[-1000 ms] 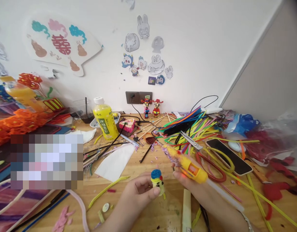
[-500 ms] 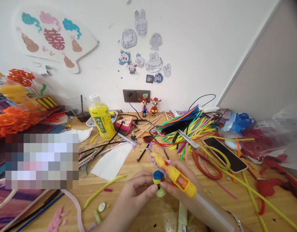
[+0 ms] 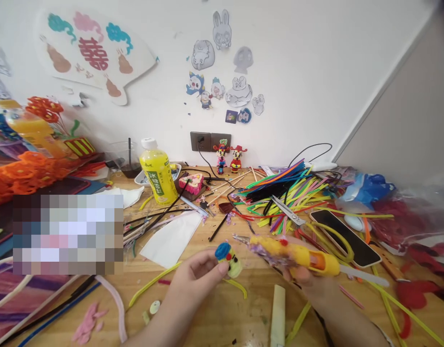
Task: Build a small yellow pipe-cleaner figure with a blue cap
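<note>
Between the thumb and fingers of my left hand (image 3: 198,279) is a small fuzzy figure (image 3: 235,266) with a blue top, red bits, black marks and a pale yellow-green lower part. It is tilted and held above the wooden table. My right hand (image 3: 303,284), a little blurred, is wrapped round a yellow hot glue gun (image 3: 308,258). The gun's metal nozzle points left towards the figure, apart from it. A translucent glue stick (image 3: 366,276) sticks out of its back end. Purple-grey residue clings to the gun's front.
Scissors (image 3: 289,210) and a phone (image 3: 346,238) lie at the right beside a heap of coloured pipe cleaners (image 3: 301,193). A yellow drink bottle (image 3: 156,173) stands at the back left. Two small figures (image 3: 236,159) stand by the wall. A pale stick (image 3: 278,315) is at the front.
The glue gun has swung right, away from the figure, and now lies nearly level. My right hand no longer touches the figure, which my left hand holds tilted. The view has shifted slightly.
</note>
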`<state>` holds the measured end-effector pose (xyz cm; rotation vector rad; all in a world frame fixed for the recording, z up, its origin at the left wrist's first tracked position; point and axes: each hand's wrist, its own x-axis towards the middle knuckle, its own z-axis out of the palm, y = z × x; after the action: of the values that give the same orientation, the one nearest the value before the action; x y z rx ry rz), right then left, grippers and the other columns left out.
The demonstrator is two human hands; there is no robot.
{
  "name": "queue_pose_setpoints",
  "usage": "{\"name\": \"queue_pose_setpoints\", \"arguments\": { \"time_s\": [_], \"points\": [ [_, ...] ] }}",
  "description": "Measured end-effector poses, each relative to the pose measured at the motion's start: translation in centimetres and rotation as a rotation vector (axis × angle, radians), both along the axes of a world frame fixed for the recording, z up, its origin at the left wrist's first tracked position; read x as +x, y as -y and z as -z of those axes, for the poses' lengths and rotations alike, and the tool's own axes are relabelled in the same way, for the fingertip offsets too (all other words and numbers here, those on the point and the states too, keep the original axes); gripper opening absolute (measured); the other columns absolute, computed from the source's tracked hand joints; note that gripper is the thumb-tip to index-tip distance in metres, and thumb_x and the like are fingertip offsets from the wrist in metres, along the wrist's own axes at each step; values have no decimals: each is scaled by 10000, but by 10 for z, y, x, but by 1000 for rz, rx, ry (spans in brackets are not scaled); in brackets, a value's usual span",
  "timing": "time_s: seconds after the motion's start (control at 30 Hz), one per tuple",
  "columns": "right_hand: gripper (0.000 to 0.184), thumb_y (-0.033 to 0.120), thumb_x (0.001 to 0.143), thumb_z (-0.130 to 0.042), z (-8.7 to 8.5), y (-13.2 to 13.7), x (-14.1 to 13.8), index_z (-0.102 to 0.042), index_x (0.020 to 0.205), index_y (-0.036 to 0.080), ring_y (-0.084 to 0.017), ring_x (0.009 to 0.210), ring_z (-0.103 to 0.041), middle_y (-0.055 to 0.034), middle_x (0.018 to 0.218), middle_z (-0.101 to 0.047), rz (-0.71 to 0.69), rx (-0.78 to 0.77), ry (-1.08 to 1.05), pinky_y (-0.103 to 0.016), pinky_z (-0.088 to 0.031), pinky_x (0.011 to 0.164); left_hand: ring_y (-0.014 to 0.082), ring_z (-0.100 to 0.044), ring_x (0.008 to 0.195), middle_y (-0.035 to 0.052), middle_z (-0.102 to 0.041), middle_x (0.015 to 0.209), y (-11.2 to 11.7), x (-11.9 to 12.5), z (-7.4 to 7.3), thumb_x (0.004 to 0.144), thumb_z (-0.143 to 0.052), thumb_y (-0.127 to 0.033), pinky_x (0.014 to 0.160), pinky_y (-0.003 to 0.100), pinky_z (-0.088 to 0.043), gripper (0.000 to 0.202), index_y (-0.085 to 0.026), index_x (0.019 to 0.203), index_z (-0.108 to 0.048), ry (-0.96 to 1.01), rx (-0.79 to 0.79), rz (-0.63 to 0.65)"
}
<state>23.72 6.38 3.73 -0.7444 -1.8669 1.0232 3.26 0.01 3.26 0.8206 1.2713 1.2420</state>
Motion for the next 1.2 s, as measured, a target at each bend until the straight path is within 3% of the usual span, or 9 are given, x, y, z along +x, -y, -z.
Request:
{"name": "queue_pose_setpoints", "arguments": {
  "time_s": [0.13, 0.3, 0.47, 0.7, 1.07, 1.2],
  "points": [
    [608, 817, 602, -389, 0, -11, 9, -570, 668, 240, -182, 539, -486, -26, 636, -541, -104, 38, 34, -283, -367, 470, 199, -617, 763, 44, -713, 772, 2, -1, -3, 539, -777, -389, 722, 251, -457, 291, -168, 705, -687, 13, 41, -107],
    [530, 741, 708, -385, 3, -11, 9, -563, 748, 243, -205, 610, -546, -40, 685, -591, -156, 132, 67, -306, -411, 536, 184, -619, 751, 33, -700, 758, 4, -2, -2, 570, -762, -386, 733, 252, -459, 266, -176, 705, -670, 72, 51, -153],
    [495, 700, 748, -388, -1, -9, 4, -563, 727, 237, -178, 543, -538, -26, 624, -577, -103, 218, 65, -279, -394, 482, 182, -619, 750, 34, -693, 748, 5, -2, -2, 559, -768, -379, 711, 244, -459, 265, -171, 687, -665, 97, 34, -164],
    [514, 696, 767, -349, -8, -6, -2, -551, 652, 237, -170, 492, -509, -20, 560, -548, -88, 244, 99, -276, -378, 444, 201, -627, 813, 39, -709, 793, 6, -1, -5, 552, -780, -354, 768, 261, -458, 246, -177, 680, -668, 125, 57, -163],
    [502, 647, 812, -330, -2, -8, 0, -529, 614, 230, -152, 471, -508, -4, 535, -540, -68, 352, 110, -259, -378, 438, 196, -639, 802, 43, -724, 800, 5, -1, -7, 527, -794, -354, 738, 240, -463, 269, -175, 698, -688, 139, 57, -159],
    [542, 674, 803, -291, -1, -8, 1, -526, 584, 237, -157, 460, -479, -10, 515, -508, -82, 301, 145, -274, -356, 437, 197, -635, 806, 45, -722, 802, 6, -1, -7, 537, -787, -345, 752, 248, -458, 257, -172, 696, -682, 132, 59, -169]
  ]
}}
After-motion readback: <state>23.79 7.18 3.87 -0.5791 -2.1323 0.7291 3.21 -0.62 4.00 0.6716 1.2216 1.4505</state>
